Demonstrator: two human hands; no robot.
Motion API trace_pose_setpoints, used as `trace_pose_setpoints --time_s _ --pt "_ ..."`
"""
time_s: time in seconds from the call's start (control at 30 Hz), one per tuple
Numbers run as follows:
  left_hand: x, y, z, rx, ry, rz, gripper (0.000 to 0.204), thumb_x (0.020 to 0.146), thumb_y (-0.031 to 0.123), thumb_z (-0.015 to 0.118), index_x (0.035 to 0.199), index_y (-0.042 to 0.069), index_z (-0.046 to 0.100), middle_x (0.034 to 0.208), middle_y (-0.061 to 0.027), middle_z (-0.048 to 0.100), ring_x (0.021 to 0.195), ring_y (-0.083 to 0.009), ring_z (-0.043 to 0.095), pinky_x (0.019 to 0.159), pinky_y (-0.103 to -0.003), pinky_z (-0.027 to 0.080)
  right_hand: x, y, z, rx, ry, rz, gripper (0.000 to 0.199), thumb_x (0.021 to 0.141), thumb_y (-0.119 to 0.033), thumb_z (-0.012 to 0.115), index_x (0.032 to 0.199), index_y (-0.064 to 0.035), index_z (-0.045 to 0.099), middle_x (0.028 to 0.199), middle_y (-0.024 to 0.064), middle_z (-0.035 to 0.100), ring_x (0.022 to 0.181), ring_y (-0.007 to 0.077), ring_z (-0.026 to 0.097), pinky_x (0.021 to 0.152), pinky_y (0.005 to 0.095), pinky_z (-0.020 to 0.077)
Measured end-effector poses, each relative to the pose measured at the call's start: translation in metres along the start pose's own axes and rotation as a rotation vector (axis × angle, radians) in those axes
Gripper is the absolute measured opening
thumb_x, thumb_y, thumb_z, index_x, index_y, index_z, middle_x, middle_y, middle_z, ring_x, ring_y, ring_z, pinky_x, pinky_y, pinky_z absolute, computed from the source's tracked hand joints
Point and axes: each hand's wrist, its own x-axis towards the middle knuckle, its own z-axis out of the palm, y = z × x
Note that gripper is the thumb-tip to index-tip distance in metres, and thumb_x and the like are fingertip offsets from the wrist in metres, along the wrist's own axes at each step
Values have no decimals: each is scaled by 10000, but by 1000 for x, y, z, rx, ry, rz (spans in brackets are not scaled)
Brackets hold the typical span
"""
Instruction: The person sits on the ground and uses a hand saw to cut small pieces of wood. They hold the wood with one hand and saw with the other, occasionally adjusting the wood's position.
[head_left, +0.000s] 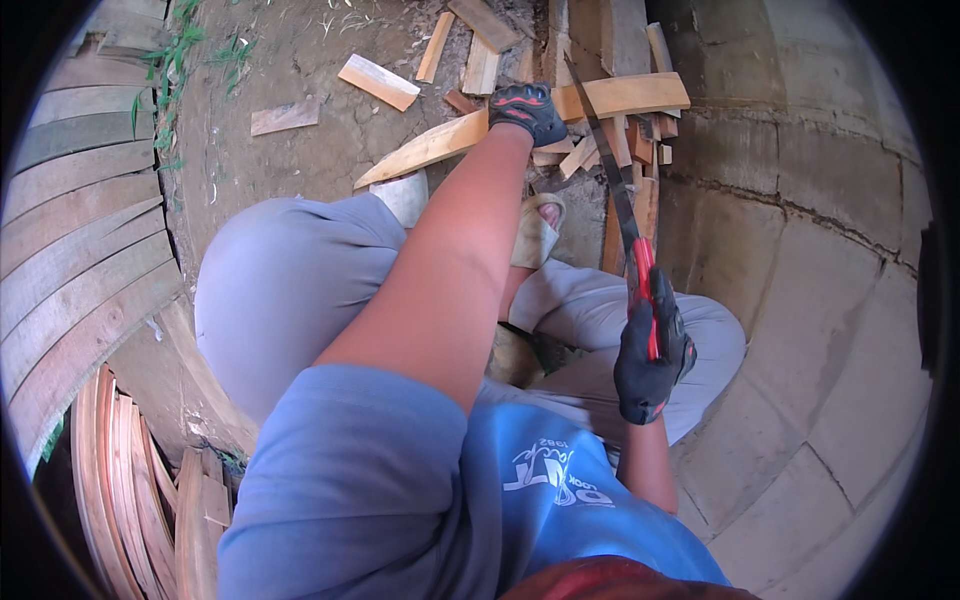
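My left hand (pixel 528 110), in a black glove, presses down closed over a long pale plank (pixel 520 120) that lies across a heap of wood offcuts (pixel 610 145) on the dirt ground (pixel 290 150). My right hand (pixel 652 355), also gloved, is wrapped tight round the red handle of a hand saw (pixel 625 210), its dark blade reaching up to the plank just beside my left fingers. I judge the blade could skip off the wood into that glove, or the plank could rock on the loose heap, my sandalled foot (pixel 540 228) close below.
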Motion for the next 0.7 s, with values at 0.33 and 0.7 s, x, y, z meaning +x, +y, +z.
trace_pose_setpoints --time_s 0.33,0.7 --pt "6 -4 16 20 195 21 364 821 298 701 1124 110 776 1171 -176 783 1119 -349 753 966 -470 587 130 -39 76 34 81 -168 356 1061 -220 629 1393 -128 722 1231 218 762 1117 343 765 938 433 577" --pt "0 3 4 39 56 -16 464 854 338 703 1246 94 756 1322 -171 738 1247 -312 712 1058 -443 556 200 -41 102 -37 76 -181 403 1036 -314 609 1355 -91 715 1200 226 765 1120 404 733 974 469 563"
